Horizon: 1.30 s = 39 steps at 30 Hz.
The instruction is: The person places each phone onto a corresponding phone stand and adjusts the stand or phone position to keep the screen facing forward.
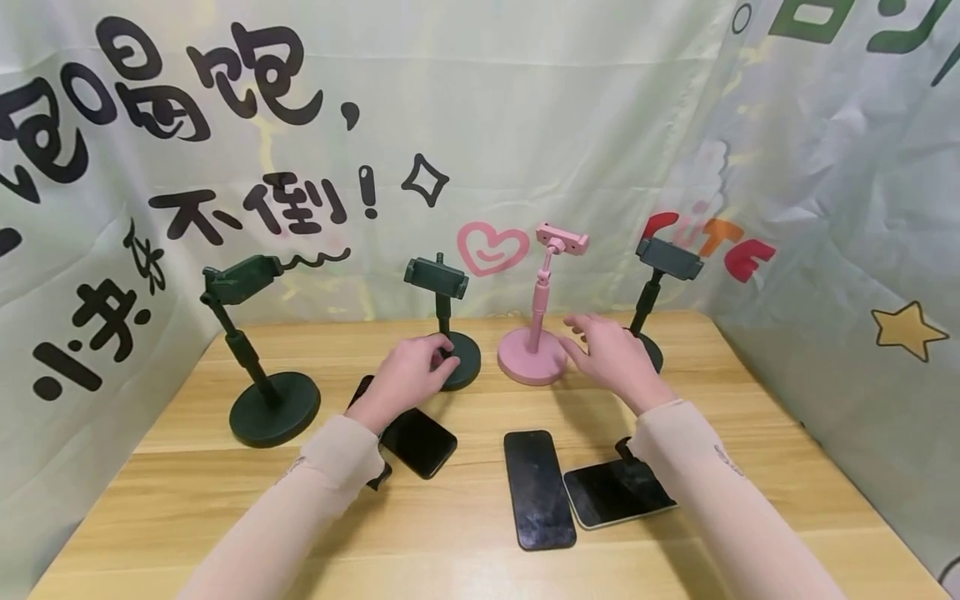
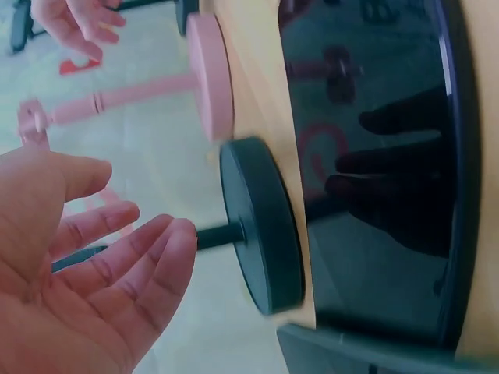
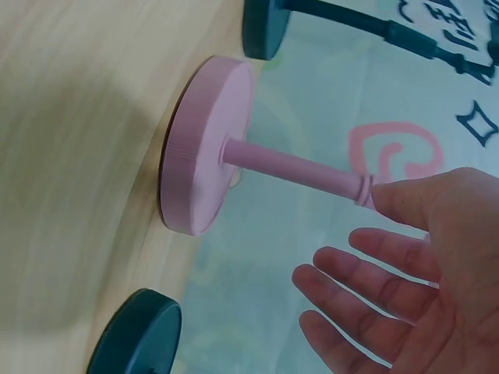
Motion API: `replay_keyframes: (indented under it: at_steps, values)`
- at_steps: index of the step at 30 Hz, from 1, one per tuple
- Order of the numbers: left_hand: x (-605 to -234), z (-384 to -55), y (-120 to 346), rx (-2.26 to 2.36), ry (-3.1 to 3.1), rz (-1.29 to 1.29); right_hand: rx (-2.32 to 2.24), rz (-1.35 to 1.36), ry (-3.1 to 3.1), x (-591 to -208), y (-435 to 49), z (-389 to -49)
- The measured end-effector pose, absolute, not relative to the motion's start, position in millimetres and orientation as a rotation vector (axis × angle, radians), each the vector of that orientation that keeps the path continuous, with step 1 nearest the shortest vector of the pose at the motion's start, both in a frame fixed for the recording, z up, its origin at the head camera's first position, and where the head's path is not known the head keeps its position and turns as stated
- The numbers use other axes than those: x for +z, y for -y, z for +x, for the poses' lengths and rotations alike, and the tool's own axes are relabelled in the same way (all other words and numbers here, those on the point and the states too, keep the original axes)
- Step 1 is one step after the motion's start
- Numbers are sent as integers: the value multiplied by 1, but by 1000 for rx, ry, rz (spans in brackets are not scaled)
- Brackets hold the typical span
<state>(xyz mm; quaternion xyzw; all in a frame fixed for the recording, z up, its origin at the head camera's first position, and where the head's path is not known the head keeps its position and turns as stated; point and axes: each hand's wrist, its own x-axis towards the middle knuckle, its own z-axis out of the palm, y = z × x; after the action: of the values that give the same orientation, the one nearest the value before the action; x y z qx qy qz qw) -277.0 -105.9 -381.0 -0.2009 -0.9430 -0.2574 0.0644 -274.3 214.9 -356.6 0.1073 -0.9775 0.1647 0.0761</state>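
My left hand (image 1: 411,371) hovers in front of a dark green phone stand (image 1: 437,279), fingers relaxed and holding nothing. In the left wrist view that stand's round base (image 2: 261,226) lies just beyond the fingertips. My right hand (image 1: 617,354) is beside a pink phone stand (image 1: 537,354), its fingers loosely spread and empty. In the right wrist view the thumb overlaps the pink post (image 3: 296,169). Behind the right hand stands another dark green phone stand (image 1: 670,258), its base partly hidden.
A third dark green stand (image 1: 273,408) leans at the left. A phone (image 1: 422,443) lies by my left wrist, another partly under that forearm. Two phones, one upright (image 1: 539,492) and one sideways (image 1: 611,498), lie at front. A printed cloth (image 1: 480,108) hangs behind the table.
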Motion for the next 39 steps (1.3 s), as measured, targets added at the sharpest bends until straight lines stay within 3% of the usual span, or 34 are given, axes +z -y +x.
replay_keyframes:
  at_steps: [14,30,39]
  values:
    - [-394,-233,82,-991,2835,-863,848,312,2667,-372,-234,-247]
    - [-398,-224,52,-1084,2837,-912,903,173,2417,-370,-273,-250]
    - [-397,-222,40,-1077,2828,-961,967,-77,2242,-368,-296,-263]
